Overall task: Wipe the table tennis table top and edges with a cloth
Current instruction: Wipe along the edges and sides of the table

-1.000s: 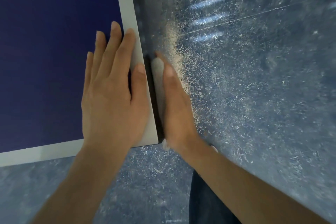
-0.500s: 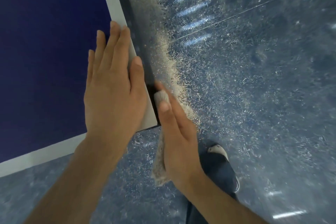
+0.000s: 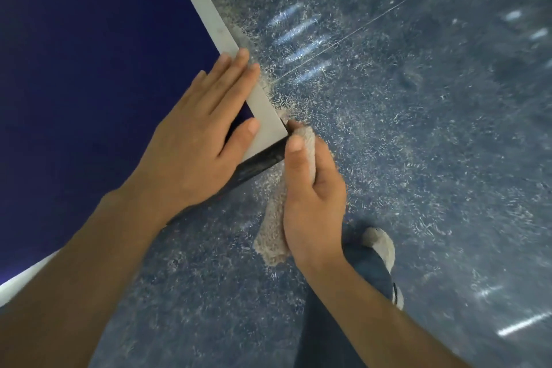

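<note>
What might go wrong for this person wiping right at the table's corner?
The cloth is bunched in the right hand at the corner of the table, and its loose tail hangs free below; it might snag or slip out. The left hand presses flat near the edge, so a hard sweep might bump its thumb. A foot stands on the glossy floor, which may be slippery.

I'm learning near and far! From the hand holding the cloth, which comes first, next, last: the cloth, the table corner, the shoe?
From the right hand, head view:
1. Cloth: gripped in that hand.
2. Table corner: just above, at the fingertips.
3. Shoe: on the floor, lower right.
</note>
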